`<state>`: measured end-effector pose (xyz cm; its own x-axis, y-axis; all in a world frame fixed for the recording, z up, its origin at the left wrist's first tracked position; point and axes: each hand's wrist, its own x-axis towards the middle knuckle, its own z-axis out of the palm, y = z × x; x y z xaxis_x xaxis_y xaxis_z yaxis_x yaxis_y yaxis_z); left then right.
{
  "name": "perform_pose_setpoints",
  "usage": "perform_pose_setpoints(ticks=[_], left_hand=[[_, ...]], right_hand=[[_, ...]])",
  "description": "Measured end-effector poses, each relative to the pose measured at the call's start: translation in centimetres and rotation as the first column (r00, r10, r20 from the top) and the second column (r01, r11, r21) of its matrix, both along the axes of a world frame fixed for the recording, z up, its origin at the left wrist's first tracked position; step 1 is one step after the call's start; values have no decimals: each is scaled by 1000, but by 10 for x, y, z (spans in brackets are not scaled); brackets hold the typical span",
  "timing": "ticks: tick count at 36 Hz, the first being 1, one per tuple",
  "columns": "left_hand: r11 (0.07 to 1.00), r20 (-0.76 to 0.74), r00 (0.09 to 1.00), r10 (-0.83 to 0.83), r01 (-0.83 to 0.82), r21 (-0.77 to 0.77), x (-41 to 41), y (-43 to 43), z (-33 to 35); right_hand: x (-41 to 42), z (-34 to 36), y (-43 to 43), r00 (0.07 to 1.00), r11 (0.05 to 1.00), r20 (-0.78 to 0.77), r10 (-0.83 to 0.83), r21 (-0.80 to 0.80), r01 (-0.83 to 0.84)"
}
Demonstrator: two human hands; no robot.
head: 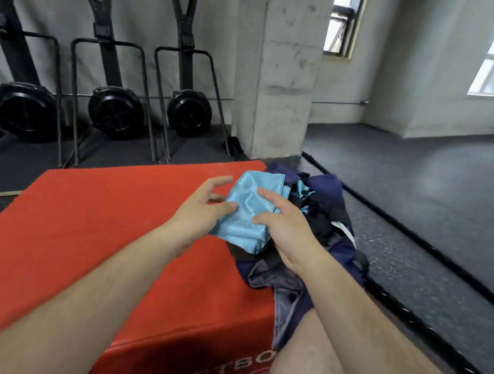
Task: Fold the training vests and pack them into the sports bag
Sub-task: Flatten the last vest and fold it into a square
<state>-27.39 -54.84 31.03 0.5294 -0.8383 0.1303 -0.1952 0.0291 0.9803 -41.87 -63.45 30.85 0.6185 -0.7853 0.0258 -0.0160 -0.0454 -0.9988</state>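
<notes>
folded blue vest (248, 209) is right over the navy sports bag (332, 223), right hand (285, 232) pinching it (I think), left hand (202, 205) open against its edge, so keep it flat going in

Sports bag (325, 184) interior partly behind vest (247, 205).

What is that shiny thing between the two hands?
A folded light blue training vest, seen in the head view, between the left hand and right hand, above the navy sports bag.
</notes>
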Motion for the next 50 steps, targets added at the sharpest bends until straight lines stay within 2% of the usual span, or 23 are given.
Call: perform_pose_setpoints(ticks=[3,5,7,11,15,19,23,28,31,34,37,39,41,43,46,50], left_hand=[[999,221,974,40,-47,25,-15,-38,-12],[995,433,900,49,-80,56,-23,-60,-21],[984,582,813,31,-127,124,-27,-81,-29],[922,724,681,-110,-201,330,-37,-104,-31],[921,751,642,-154,-182,344,-34,-116,-14],[945,766,630,-132,-153,288,-28,-122,10],[962,763,639,-97,-135,236,-17,-126,31],[968,777,620,-106,-114,223,-8,-128,46],[963,772,625,-113,-122,239,-5,-127,49],[955,774,619,-137,-124,268,-4,-127,53],[957,793,591,-148,-117,265,-7,-130,56],[966,790,598,-138,-96,242,-11,-134,57],[969,791,598,-128,-95,228,-13,-139,55],[975,807,580,-109,-95,200,-12,-141,51],[979,791,602,-109,-72,190,-8,-138,47],[975,784,604,-145,-46,216,-6,-133,38]], right_hand=[[-28,-7,-27,986,985,6,-164,53,164],[-47,-14,-45,970,968,-13,-244,61,244],[-62,-19,-58,956,953,-51,-289,76,292],[-79,-28,-74,945,940,-76,-317,109,324],[-79,-29,-81,960,952,-87,-265,133,275],[-70,-16,-89,981,975,-118,-156,139,172],[-53,12,-95,992,976,-122,26,216,1],[-25,31,-119,991,941,-93,98,334,-62],[0,29,-136,995,933,-93,29,359,6],[29,21,-153,984,920,-69,-166,349,179],[65,-5,-180,926,876,-94,-365,301,376],[75,7,-164,867,819,-175,-467,285,499],[84,13,-154,841,803,-240,-485,258,537],[94,16,-150,851,811,-217,-479,260,523],[103,-1,-155,839,814,-196,-507,211,542],[100,-19,-151,771,757,-297,-563,188,625]])
